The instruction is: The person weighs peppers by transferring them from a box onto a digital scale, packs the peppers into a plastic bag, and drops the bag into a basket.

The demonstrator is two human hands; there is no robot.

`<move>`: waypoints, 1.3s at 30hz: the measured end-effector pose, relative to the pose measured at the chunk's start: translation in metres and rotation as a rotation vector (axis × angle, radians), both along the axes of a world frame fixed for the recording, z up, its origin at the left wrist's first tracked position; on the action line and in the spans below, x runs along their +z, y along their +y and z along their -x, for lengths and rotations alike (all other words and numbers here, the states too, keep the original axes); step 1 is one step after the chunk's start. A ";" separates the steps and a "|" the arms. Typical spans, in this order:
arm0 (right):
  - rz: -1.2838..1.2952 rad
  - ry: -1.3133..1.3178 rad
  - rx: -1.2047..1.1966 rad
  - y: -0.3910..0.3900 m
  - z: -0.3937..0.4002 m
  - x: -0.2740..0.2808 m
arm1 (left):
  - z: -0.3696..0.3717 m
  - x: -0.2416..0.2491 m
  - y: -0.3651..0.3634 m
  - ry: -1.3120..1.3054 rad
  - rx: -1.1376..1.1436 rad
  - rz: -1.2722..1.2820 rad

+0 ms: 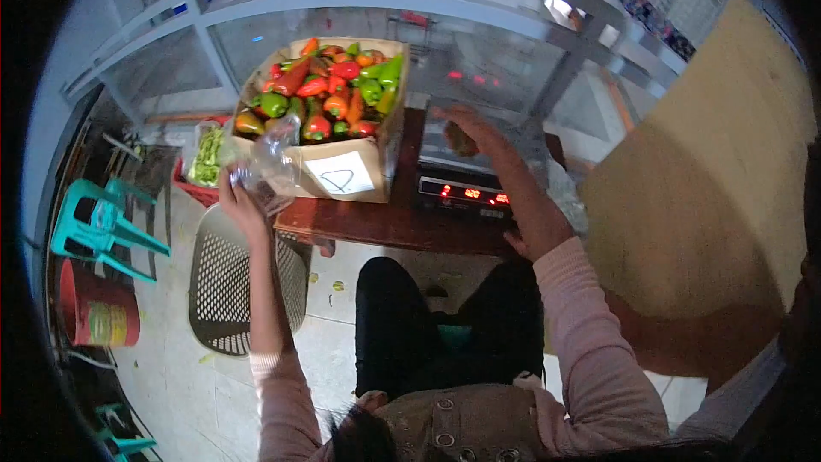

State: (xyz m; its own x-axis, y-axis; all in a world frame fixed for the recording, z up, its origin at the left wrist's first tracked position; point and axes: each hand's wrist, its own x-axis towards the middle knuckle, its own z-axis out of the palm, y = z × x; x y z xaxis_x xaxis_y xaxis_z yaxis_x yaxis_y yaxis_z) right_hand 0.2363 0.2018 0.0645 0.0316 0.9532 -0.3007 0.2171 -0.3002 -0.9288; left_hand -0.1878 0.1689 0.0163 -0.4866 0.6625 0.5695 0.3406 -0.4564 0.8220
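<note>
My left hand [243, 201] is closed on a clear plastic bag [275, 167], held up against the front left corner of a cardboard box [342, 150]. Red, orange and green peppers [333, 90] fill that box, and a white paper with a handwritten mark [342, 173] is on its front. Over the platform of a digital scale [466, 192] is my right hand [475, 130], its fingers curled round a brownish-green item [463, 142] that looks like a pepper. The hand partly hides this item. Red digits glow on the scale's front.
Box and scale stand on a brown wooden table [368, 227]. Below on the left is a grey perforated basket [244, 282]; beyond it, a red crate [198, 192] holds bagged green vegetables. Teal stools [107, 222] and a red bucket [98, 304] stand farther left. A large tan board [701, 197] rises on the right.
</note>
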 end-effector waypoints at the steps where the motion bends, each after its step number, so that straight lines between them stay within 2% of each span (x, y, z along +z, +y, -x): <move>1: -0.023 0.061 -0.120 -0.017 -0.024 -0.009 | -0.010 -0.027 -0.020 0.061 0.033 0.001; 2: -0.052 0.117 -0.240 -0.034 -0.049 -0.017 | -0.021 -0.052 -0.037 0.118 0.065 -0.002; 4: -0.258 -0.056 -0.422 -0.073 -0.105 -0.049 | -0.046 -0.059 -0.087 0.004 -0.415 0.175; 6: -0.424 0.151 -0.876 -0.095 -0.155 -0.104 | -0.071 -0.092 -0.118 -0.117 -0.526 0.348; 8: -0.373 -0.943 -1.173 -0.117 -0.229 -0.168 | -0.101 -0.114 -0.156 -0.239 -0.522 0.436; 10: -0.097 -0.703 -1.154 -0.130 -0.251 -0.176 | -0.106 -0.122 -0.178 -0.128 -0.632 0.514; 12: -0.051 -0.620 -0.998 -0.138 -0.250 -0.165 | -0.115 -0.164 -0.193 0.090 -0.504 0.500; 13: -0.027 -0.589 -0.929 -0.140 -0.251 -0.162 | -0.126 -0.158 -0.199 0.315 -0.314 0.461; 15: 0.022 -0.577 -0.822 -0.129 -0.263 -0.151 | -0.129 -0.142 -0.199 0.246 -0.379 0.538; 17: -0.286 -0.534 -1.125 -0.099 -0.305 -0.189 | -0.132 -0.139 -0.199 0.256 -0.405 0.524; 19: -0.536 -0.428 -1.302 -0.091 -0.305 -0.193 | -0.129 -0.142 -0.199 0.365 -0.408 0.420; 21: -0.726 -0.282 -1.346 -0.098 -0.253 -0.113 | -0.131 -0.145 -0.198 0.396 -0.385 0.463; 23: -0.743 -0.009 -1.227 -0.106 -0.202 -0.058 | -0.135 -0.147 -0.199 0.409 -0.379 0.486; 24: -0.750 0.126 -1.163 -0.107 -0.179 -0.048 | -0.136 -0.147 -0.199 0.407 -0.383 0.483; 26: -0.926 0.059 -0.881 -0.110 -0.133 -0.055 | -0.138 -0.140 -0.197 0.415 -0.393 0.515; 28: -0.733 0.371 -0.606 -0.136 -0.074 -0.061 | -0.138 -0.128 -0.198 0.435 -0.399 0.597; 30: -0.651 -0.019 -0.617 -0.150 -0.033 -0.087 | -0.137 -0.133 -0.199 0.413 -0.370 0.487; 32: -0.368 0.173 -0.632 -0.176 -0.014 -0.116 | -0.133 -0.134 -0.201 0.375 -0.365 0.462; 34: -0.200 0.088 -0.595 -0.201 -0.018 -0.139 | -0.134 -0.130 -0.200 0.317 -0.391 0.517; 37: -0.109 0.188 -0.633 -0.220 -0.064 -0.223 | -0.135 -0.124 -0.199 0.415 -0.389 0.493; 39: 0.031 0.302 -0.746 -0.235 -0.076 -0.206 | -0.135 -0.141 -0.198 0.350 -0.376 0.507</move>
State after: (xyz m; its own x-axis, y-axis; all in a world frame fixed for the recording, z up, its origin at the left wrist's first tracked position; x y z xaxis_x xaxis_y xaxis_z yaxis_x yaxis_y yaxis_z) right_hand 0.3126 -0.0330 -0.1412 0.5695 0.7039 -0.4244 -0.3103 -0.2940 -0.9040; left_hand -0.0525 -0.0295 -0.1244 -0.0196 0.9735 0.2280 0.5176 -0.1852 0.8354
